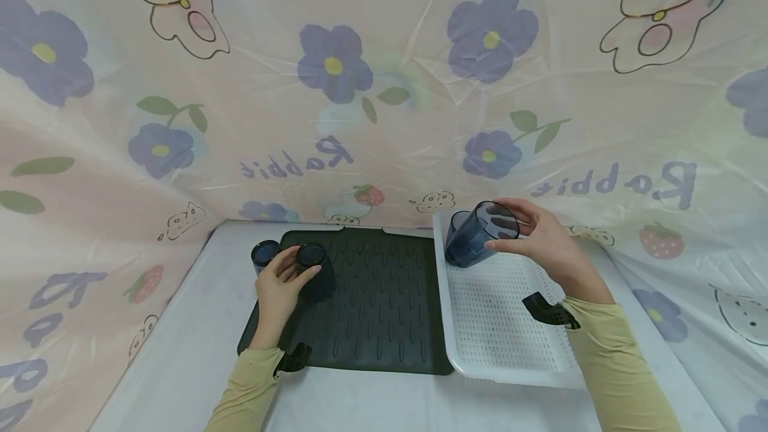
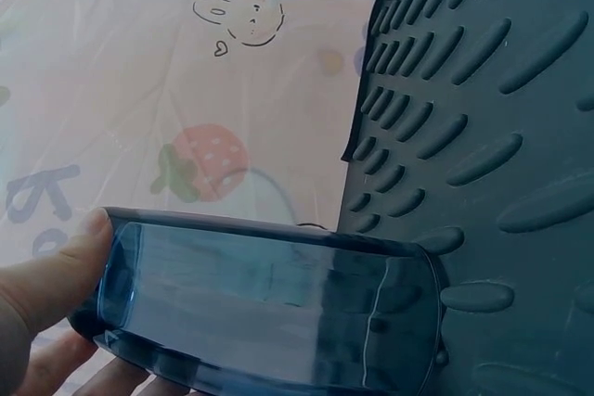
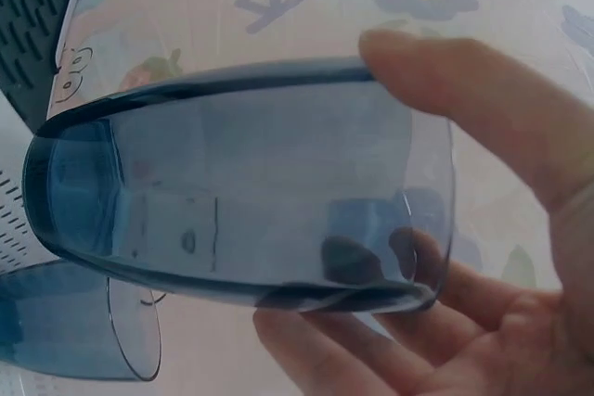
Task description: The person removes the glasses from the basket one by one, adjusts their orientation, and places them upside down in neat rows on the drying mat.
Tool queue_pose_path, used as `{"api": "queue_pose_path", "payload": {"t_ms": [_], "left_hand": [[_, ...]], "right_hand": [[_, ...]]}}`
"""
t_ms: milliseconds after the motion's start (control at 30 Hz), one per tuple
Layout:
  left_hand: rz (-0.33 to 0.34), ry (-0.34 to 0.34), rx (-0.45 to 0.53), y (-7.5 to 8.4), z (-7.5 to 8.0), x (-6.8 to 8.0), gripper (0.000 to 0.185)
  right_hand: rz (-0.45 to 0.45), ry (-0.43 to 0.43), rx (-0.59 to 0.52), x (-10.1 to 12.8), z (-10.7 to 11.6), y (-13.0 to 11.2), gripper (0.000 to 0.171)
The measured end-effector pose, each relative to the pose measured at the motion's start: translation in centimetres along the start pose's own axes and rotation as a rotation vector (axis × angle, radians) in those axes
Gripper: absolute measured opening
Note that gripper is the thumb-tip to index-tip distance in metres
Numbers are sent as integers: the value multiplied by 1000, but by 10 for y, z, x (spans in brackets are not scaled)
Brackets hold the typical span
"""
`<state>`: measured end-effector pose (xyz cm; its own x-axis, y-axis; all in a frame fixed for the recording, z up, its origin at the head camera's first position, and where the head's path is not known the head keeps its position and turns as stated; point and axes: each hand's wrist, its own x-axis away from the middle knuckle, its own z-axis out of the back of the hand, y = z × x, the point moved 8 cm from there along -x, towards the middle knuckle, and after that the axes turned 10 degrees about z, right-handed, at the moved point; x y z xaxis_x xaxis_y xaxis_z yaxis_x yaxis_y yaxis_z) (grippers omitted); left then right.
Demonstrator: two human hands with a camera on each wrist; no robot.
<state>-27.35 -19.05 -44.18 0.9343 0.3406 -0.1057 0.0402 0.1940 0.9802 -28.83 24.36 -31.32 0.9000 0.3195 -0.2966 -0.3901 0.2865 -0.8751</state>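
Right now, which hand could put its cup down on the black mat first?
Probably the left hand: its blue cup is already over the black mat. The right hand holds its cup tilted above the white tray.

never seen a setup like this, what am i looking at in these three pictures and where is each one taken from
No machine here: a person works with two bare hands and wears three cameras. The wide picture comes from the head, looking down at a table ringed by a flowery curtain. The other two come from the wrists, so each shows one hand close up.

On the table lie a dark ribbed mat and a white perforated tray. The left hand grips a dark blue cup on the mat, with a second one beside it. The right hand holds a tilted blue cup over the tray; another cup sits behind it.
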Motion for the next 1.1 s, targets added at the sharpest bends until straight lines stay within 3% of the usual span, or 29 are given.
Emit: {"api": "queue_pose_path", "payload": {"t_ms": [467, 1100], "left_hand": [[-3, 2, -13, 2, -1, -1, 58], [-59, -2, -114, 9, -5, 4, 61]], "right_hand": [[15, 4, -112, -5, -14, -12, 76], [-20, -1, -147, -11, -41, -2, 76]]}}
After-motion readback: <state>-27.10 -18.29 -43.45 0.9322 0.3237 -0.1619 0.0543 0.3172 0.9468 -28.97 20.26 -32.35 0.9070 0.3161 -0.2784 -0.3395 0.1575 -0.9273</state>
